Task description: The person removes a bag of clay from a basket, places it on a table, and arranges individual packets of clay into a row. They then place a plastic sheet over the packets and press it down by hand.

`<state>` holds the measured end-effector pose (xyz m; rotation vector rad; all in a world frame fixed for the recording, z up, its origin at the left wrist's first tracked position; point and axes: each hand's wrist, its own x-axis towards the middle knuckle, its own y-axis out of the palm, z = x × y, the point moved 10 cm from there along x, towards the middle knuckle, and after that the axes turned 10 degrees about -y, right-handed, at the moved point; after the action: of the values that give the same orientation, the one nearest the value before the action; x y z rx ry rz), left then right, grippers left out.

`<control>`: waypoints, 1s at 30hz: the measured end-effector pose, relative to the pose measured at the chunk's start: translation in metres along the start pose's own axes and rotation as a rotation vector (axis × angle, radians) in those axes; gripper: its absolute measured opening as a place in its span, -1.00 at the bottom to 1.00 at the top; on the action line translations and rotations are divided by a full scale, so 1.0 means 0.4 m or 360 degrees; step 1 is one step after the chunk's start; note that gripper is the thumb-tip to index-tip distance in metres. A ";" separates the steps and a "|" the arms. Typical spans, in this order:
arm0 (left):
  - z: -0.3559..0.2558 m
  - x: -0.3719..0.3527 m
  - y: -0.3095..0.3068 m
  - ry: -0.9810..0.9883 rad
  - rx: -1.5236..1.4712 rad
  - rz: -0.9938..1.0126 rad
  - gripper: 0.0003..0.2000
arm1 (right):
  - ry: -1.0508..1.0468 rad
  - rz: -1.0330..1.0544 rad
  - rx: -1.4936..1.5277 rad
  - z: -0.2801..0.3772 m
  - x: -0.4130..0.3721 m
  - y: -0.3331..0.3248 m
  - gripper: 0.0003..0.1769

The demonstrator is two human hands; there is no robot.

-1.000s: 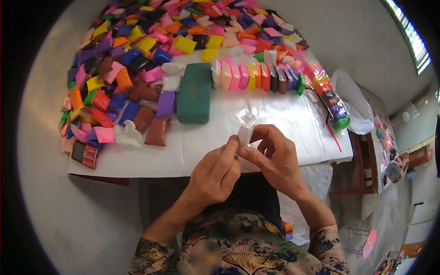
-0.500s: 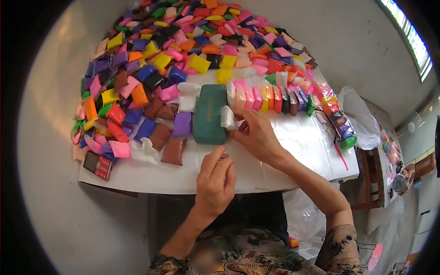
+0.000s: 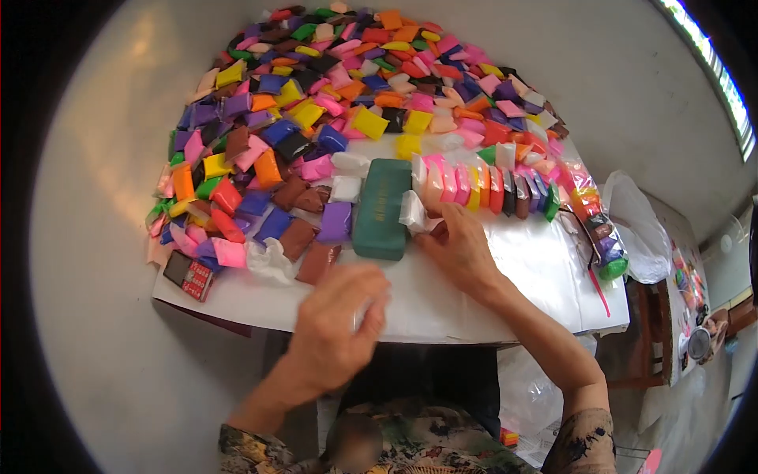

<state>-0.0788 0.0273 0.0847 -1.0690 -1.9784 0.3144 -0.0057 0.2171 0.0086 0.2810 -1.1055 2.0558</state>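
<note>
My right hand [image 3: 456, 246] is closed on a small white packet in clear wrap [image 3: 411, 212], its fingertips at the packet's right side. The packet rests against the right side of a dark green box [image 3: 382, 213]. Behind that hand, a row of upright coloured packets [image 3: 496, 191] runs rightward from the box, with white, peach, pink, yellow, orange, red, brown, purple and green ones. My left hand [image 3: 335, 324] is over the table's front edge, blurred by motion, its fingers bent. Nearest to it lies a brown packet [image 3: 317, 263].
A large heap of coloured packets [image 3: 308, 114] covers the back and left of the white-covered table [image 3: 474, 312]. A red-and-black phone-like device [image 3: 188, 276] lies at the front left corner. Crumpled white film [image 3: 271, 262] sits nearby. A clear plastic bag [image 3: 636, 229] hangs off the right side.
My left hand has moved left and toward my body, away from the green box. My right hand stays at the white packet. The whole view has shifted slightly.
</note>
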 end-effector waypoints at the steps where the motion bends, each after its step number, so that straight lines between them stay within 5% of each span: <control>1: 0.004 0.027 -0.026 0.0022 0.0060 -0.0007 -0.86 | 0.0034 0.0001 0.0015 0.000 -0.001 -0.003 -0.53; 4: 0.077 0.145 -0.118 -0.0245 0.0166 -0.0163 -0.90 | -0.0110 0.0036 -0.0198 0.065 -0.038 -0.042 -0.49; 14: 0.531 0.527 -0.247 -0.0789 0.0194 -0.0291 -0.77 | -0.0184 -0.0079 -0.0327 0.076 -0.158 -0.092 -0.80; 17: 0.593 0.556 -0.287 -0.0702 0.0765 -0.0356 -0.75 | -0.0219 -0.0060 -0.0350 0.077 -0.158 -0.085 -0.81; 20: 0.661 0.532 -0.255 -0.0588 0.1155 0.0268 -0.73 | -0.0302 -0.0034 -0.0401 0.092 -0.152 -0.084 -0.81; 21: 0.690 0.508 -0.241 -0.0776 0.1427 0.0484 -0.61 | -0.0331 -0.0022 -0.0419 0.097 -0.150 -0.080 -0.81; 25: 0.647 0.437 -0.211 -0.0918 0.1873 0.0812 -0.31 | -0.0429 -0.0033 -0.0468 0.114 -0.149 -0.075 -0.81; 30: 0.642 0.456 -0.232 -0.0544 0.1606 0.0484 -0.40 | -0.0500 -0.0070 -0.0449 0.123 -0.154 -0.081 -0.81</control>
<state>-0.3813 0.1551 0.0811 -0.6390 -1.5526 1.5450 0.0519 0.1567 0.0265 0.4922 -1.5473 1.8269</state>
